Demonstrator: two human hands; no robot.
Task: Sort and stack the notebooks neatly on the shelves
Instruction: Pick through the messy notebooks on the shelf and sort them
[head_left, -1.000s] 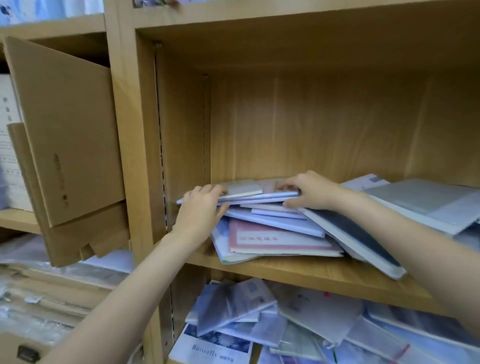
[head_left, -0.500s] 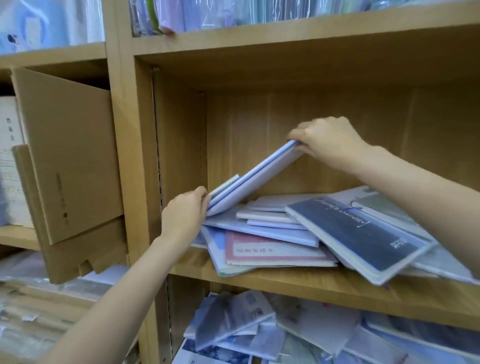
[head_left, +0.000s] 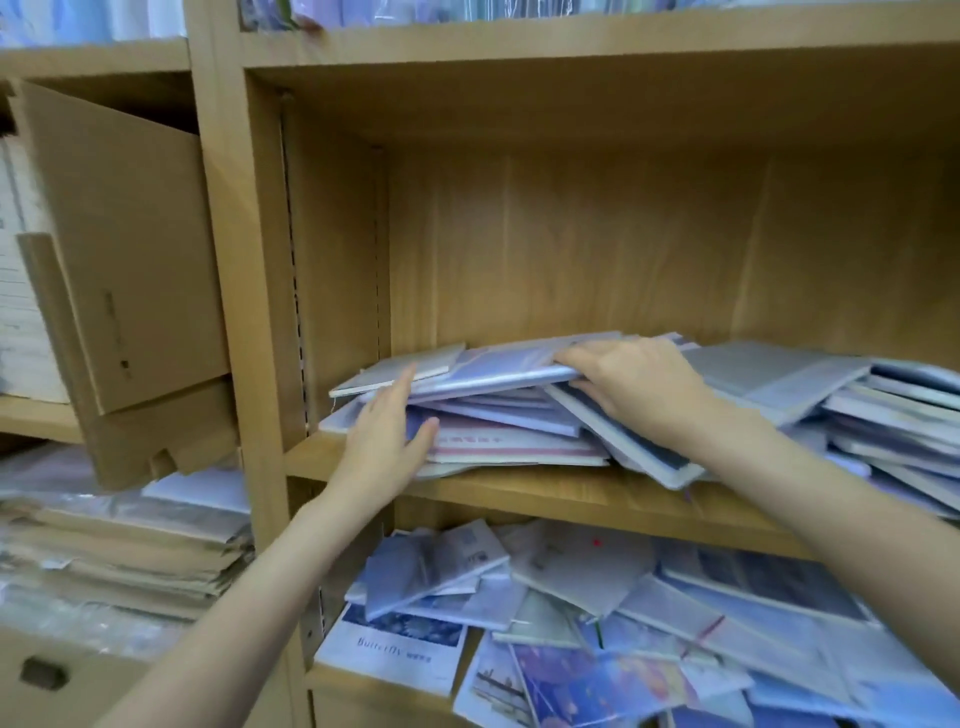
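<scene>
This looks like a stationery shop's stockroom: light wooden shelves carry loose piles of plastic-wrapped blue and white notebooks, and at 9 o'clock stand brown cardboard cartons.

Open space above notebooks; shelf crowded.

I see a brown cardboard box in the left bay, tilted, its loose flap hanging below the bay's shelf. White printed sheets stand just behind it. Lower left: a flattened cardboard pile under clear plastic wrap. Bottom-left corner, another carton with a handle cutout. Up top, plastic-wrapped packs, blurry.
</scene>
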